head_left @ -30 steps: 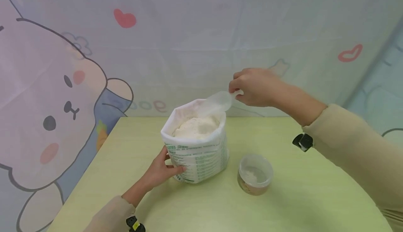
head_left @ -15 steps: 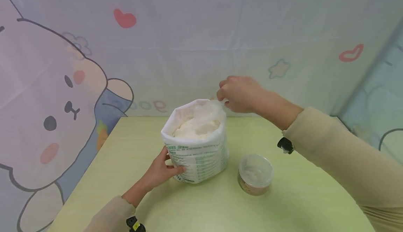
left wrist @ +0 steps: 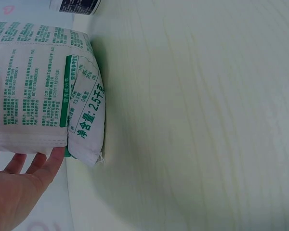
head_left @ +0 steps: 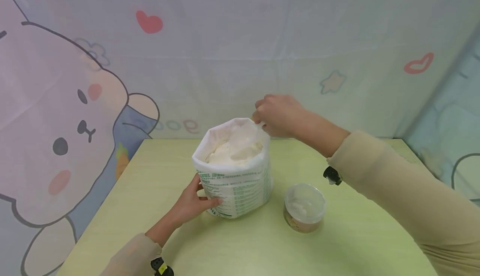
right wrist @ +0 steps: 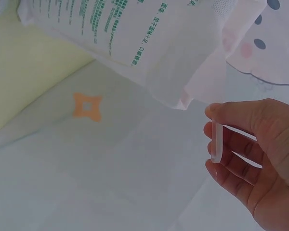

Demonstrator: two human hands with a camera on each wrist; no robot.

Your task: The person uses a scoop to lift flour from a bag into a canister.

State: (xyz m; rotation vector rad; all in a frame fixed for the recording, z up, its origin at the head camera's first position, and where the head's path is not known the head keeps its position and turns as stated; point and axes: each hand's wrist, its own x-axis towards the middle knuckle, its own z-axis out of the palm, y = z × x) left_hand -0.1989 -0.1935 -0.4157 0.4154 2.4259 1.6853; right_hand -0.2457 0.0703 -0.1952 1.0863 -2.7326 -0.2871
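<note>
A white cloth-like bag of flour (head_left: 236, 192) with green print stands on the table, its top rolled down and pale powder (head_left: 221, 155) showing inside. My left hand (head_left: 191, 204) grips the bag's near left side, thumb on the front and fingers round the side. Above the bag's far right rim, my right hand (head_left: 279, 115) pinches the handle of a translucent plastic scoop (right wrist: 216, 142). The scoop's bowl lies inside the bag against the powder, partly hard to make out. To the bag's right sits a round clear tub (head_left: 304, 207) holding a little white powder.
The pale yellow-green table (head_left: 360, 226) ends at a printed cloth backdrop (head_left: 225, 59) just behind the bag. A cartoon figure and hearts are printed on the cloth. Black wrist cameras sit at both sleeves.
My right hand has moved left and down, bringing the scoop from the rim deeper into the bag. The left hand, bag and tub have stayed put.
</note>
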